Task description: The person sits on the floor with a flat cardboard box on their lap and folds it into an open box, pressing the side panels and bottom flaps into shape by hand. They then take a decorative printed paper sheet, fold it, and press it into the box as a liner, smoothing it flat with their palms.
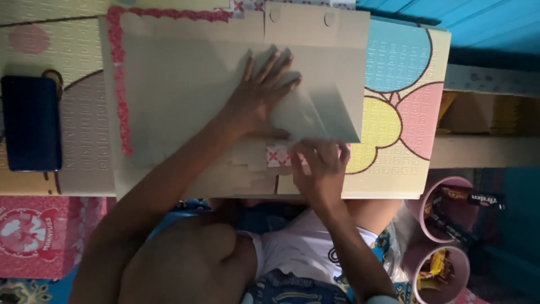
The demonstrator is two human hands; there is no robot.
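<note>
Your left hand lies flat with fingers spread on the large sheet of grey cardboard, its grip open and pressing down rather than holding anything, which looks meant to keep the sheet from sliding on the low pastel table. Your right hand is at the near edge of the folded flap, fingers curled and pinching the edge of the card where a small patch of red-and-white patterned paper shows; that grip seems closed on the flap's edge so the fold can be creased against the weight of your other palm. The cardboard covers most of the table, with a pink scalloped trim running along its left and top edges. A dark blue rectangular case sits apart at the table's left, and two pink tubs with wrappers stand on the floor at the right.
</note>
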